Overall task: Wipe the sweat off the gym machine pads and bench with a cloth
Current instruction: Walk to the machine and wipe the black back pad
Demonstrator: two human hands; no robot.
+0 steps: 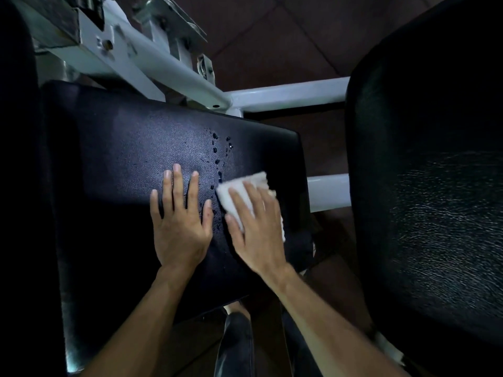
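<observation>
While our left hand (179,224) lies flat on the black pad (114,159), its fingers (176,183) spread and released, holding nothing, our right hand (255,227) presses a white cloth (245,186) onto the same surface. The fingers of the right hand lie over the folded cloth and pin it down against the pad; part of the cloth shows in front of the fingertips and a little at the hand's right side. Drops of sweat (217,151) sit on the pad just beyond the cloth and between our two hands. A white metal frame (190,80) runs behind the pad. A second dark pad (435,186) stands at the right, apart from our hands.
</observation>
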